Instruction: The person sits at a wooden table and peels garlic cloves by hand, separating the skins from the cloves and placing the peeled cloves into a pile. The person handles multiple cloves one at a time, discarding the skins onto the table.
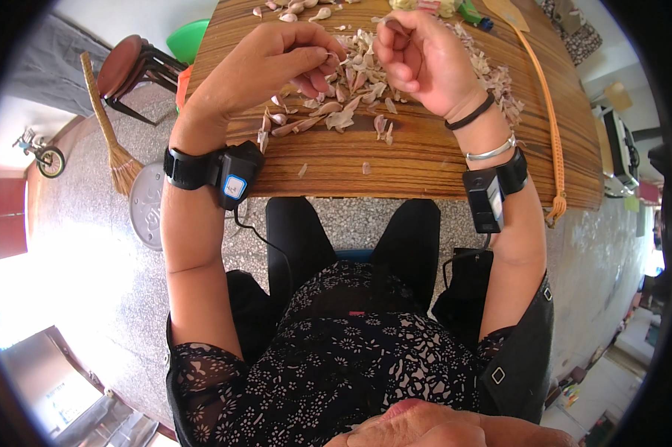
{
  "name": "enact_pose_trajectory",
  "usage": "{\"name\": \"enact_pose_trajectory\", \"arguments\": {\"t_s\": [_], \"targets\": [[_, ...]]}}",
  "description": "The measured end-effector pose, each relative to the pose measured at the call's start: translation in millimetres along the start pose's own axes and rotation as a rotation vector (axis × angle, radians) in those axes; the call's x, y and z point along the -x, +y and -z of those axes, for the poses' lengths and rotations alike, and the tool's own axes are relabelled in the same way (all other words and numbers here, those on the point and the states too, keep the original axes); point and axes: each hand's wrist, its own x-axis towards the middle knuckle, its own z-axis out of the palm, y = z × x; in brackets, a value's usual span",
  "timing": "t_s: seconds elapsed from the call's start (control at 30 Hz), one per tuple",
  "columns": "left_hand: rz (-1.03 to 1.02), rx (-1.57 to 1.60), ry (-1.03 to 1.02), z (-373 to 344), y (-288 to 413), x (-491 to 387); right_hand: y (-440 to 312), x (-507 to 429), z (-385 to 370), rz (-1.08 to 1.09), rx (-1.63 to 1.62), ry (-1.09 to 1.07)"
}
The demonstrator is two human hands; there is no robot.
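Above the left part of a wooden table [336, 181], my left hand [291, 64] pinches a garlic clove [331, 59] between thumb and fingers. My right hand [425, 61] is raised to its right, fingers curled, with a piece of garlic skin [396, 26] at the fingertips. Under and between the hands lies a loose pile of unpeeled garlic cloves and papery skins [358, 84]. A few cloves [380, 125] lie nearer the front edge. More garlic [294, 8] is at the far side. The two hands are apart.
A long orange back scratcher [542, 95] lies along the table's right side. A green object [470, 12] is at the far edge. Left of the table stand stacked stools [121, 67], a green plastic stool or basin [188, 42], a straw broom [115, 145] and a round grey stool top [146, 207].
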Motion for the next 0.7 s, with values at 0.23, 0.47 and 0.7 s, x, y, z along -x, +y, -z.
{"name": "enact_pose_trajectory", "arguments": {"t_s": [0.23, 0.47, 0.7], "targets": [[0.107, 0.118, 0.091, -5, -7, -11, -5, -6, 6, -0.08, -0.31, 0.009], [-0.104, 0.157, 0.365, -21, -23, -23, 18, -7, -8, 0.432, 0.87, 0.041], [-0.055, 0.045, 0.445, -37, -8, -23, 20, -4, -11, 0.44, 0.71, 0.031]]}}
